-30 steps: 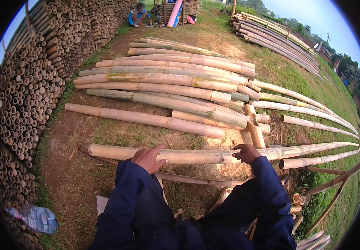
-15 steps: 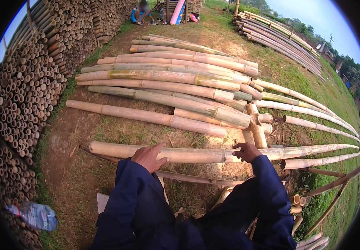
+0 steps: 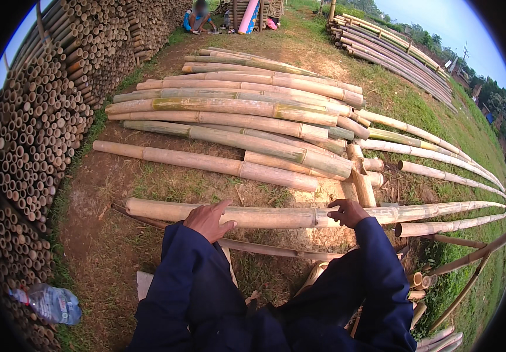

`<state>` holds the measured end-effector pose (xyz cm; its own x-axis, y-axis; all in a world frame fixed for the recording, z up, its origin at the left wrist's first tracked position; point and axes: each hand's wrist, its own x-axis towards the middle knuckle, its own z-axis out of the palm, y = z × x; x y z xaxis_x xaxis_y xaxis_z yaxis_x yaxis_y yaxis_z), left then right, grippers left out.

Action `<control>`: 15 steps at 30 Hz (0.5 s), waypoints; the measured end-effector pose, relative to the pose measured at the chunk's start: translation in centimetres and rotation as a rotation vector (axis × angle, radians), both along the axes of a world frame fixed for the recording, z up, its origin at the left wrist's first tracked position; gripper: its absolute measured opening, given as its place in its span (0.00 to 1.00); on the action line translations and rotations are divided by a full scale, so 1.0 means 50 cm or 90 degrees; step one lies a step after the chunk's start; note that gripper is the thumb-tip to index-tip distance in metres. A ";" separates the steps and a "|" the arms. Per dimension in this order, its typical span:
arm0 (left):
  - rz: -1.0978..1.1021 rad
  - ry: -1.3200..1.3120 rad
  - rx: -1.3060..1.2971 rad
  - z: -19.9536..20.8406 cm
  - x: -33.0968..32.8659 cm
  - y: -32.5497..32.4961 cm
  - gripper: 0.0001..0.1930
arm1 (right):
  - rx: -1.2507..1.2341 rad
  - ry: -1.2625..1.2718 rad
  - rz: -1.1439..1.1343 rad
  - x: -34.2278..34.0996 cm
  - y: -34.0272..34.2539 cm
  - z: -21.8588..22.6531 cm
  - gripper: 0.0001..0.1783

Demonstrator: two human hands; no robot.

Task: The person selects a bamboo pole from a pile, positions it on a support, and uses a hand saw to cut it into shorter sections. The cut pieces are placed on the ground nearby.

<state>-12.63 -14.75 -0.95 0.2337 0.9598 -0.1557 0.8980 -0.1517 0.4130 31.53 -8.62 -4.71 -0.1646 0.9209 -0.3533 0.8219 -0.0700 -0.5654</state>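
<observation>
1. The tall stack of bamboo is filling the left side, its round cut ends facing outward.
2. The loose pile of poles is lying beyond the hands, its lengths roughly side by side; these seem to be already laid down, since no hand is touching them.
3. The far stack is sitting on the grass at upper right, well apart from the pile.
4. The near pole is running crosswise right in front of the person, on the near side of the pile and apart from it. It is looking whole, and I judge the work on it to be unfinished, as both hands are staying over it; how much is left is not showing.
5. The short log is slanting between pile and near pole, its lower end passing behind the pole.
6. A co-worker is squatting far off at the top.
7. The left hand is lying over the near pole, thumb and fingers spread, not wrapping it.
8. The right hand is bending its fingers above the pole, with a gap between thumb and forefinger; whether it is pressing, I cannot tell.
9. A clear plastic bottle is lying at lower left.
</observation>
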 end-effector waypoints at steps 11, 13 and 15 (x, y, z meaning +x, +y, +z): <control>-0.007 0.005 0.005 -0.002 0.000 0.000 0.35 | -0.002 0.008 -0.009 -0.003 -0.005 0.005 0.26; -0.004 0.001 0.008 -0.003 0.000 -0.001 0.35 | -0.002 -0.003 -0.005 -0.005 -0.006 0.008 0.26; 0.002 -0.009 0.017 -0.007 -0.002 0.002 0.36 | 0.001 -0.011 0.000 -0.006 -0.003 0.008 0.26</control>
